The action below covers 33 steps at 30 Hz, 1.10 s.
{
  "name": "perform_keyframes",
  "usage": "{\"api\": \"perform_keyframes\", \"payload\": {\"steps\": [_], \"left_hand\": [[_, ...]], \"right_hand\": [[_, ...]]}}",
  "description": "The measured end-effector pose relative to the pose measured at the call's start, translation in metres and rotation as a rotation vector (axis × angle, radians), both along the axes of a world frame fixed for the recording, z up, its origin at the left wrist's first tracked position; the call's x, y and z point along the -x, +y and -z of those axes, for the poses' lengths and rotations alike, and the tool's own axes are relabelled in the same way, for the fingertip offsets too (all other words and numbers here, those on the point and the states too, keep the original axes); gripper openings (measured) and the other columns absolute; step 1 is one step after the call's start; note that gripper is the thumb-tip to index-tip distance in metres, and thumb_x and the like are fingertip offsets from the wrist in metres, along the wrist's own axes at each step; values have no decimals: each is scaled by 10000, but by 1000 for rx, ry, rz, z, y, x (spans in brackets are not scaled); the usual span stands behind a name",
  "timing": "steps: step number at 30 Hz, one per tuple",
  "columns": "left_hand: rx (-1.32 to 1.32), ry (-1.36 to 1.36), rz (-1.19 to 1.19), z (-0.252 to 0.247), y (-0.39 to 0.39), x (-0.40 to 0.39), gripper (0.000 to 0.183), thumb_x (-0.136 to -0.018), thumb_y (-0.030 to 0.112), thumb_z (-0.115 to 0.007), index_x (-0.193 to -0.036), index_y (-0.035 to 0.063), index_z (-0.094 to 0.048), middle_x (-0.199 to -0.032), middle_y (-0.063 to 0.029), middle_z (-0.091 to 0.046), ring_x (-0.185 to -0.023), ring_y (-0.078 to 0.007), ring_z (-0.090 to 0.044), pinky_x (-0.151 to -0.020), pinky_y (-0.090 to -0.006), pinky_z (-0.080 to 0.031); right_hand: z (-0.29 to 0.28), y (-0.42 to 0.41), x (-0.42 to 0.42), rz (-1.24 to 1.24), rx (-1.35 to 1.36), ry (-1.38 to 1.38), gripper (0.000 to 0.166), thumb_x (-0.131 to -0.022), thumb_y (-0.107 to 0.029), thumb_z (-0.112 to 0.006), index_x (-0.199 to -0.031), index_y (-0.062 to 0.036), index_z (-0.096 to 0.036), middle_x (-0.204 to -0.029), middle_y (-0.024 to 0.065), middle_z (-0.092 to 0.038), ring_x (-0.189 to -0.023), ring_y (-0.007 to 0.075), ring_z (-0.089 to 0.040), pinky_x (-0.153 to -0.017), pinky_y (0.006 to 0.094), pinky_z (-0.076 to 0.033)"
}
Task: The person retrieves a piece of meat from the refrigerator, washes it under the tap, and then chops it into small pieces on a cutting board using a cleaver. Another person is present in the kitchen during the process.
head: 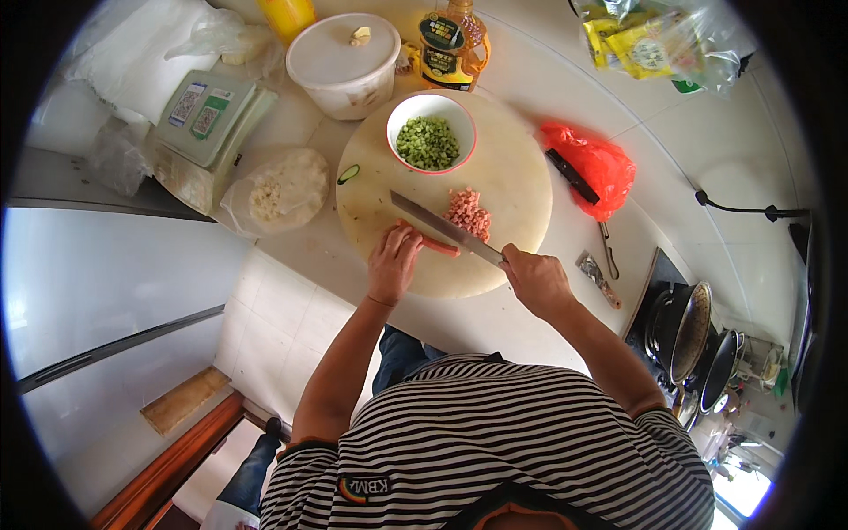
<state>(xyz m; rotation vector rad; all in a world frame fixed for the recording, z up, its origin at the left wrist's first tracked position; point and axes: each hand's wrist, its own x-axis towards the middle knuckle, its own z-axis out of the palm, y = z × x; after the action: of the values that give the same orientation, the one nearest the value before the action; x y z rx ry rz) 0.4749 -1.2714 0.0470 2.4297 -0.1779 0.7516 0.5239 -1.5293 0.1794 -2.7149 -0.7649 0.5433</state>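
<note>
A round cutting board (pixel 517 172) lies on the counter. My left hand (pixel 393 260) rests on its near part, fingers on a thin strip of pink sausage or ham (pixel 438 247). In my right hand (pixel 538 277), at the board's right near edge, is the handle of a knife (pixel 445 226); its long blade points up and left over the board, between the strip and a heap of diced pink meat (pixel 469 213). At the board's far side a white bowl with a red rim (pixel 467 124) holds diced green vegetable (pixel 427 142). A cucumber slice (pixel 348 174) lies at the left.
Behind the board stand a lidded white tub (pixel 341 59) and an oil bottle (pixel 450 50). Left are a kitchen scale (pixel 205 119) and a bagged pale food (pixel 291 185). Right lie a red plastic bag (pixel 606 172), a peeler (pixel 596 275) and pans (pixel 689 331). Another person's leg (pixel 252 470) shows lower left.
</note>
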Motion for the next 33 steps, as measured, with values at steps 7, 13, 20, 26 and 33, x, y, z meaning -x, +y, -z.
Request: {"api": "perform_keyframes", "payload": {"steps": [7,13,20,26,33], "left_hand": [[-2,19,19,-6,1,1,275,-758,33,-760,-1011,83,-666,-1083,-68,-618,-1013,-300,-615,-815,-405,-532],[-37,-1,31,-7,4,-1,248,-785,46,-736,-1022,62,-668,-1123,-58,-601,-1023,-274,-619,-814,-386,-555],[-29,21,32,-9,1,0,226,-802,51,-719,-1022,54,-666,-1128,-66,-617,-1055,-281,-619,-830,-385,-556],[-13,47,56,-14,8,0,202,-812,68,-720,-1006,59,-666,-1135,-72,-624,-1055,-284,-618,-847,-384,-542],[-255,-92,66,-149,44,-33,279,-786,199,-777,-982,70,-626,-1059,-75,-622,-1024,-271,-596,-828,-386,-514]], "right_hand": [[-9,15,-8,-158,104,3,200,-1006,-239,-508,-986,-42,-476,-704,125,-635,-623,339,-650,-555,469,-510],[-8,20,-10,-154,100,-12,201,-1004,-234,-523,-961,-43,-478,-678,132,-626,-630,354,-642,-574,475,-502],[-4,21,-12,-208,140,58,205,-996,-211,-524,-994,-13,-468,-661,141,-632,-618,365,-647,-570,481,-509],[0,22,-9,-254,158,35,231,-972,-177,-537,-1098,6,-470,-668,146,-647,-624,352,-668,-563,465,-527],[10,15,0,-296,150,-15,198,-938,-134,-565,-1036,6,-466,-675,153,-644,-594,330,-664,-534,432,-529]]}}
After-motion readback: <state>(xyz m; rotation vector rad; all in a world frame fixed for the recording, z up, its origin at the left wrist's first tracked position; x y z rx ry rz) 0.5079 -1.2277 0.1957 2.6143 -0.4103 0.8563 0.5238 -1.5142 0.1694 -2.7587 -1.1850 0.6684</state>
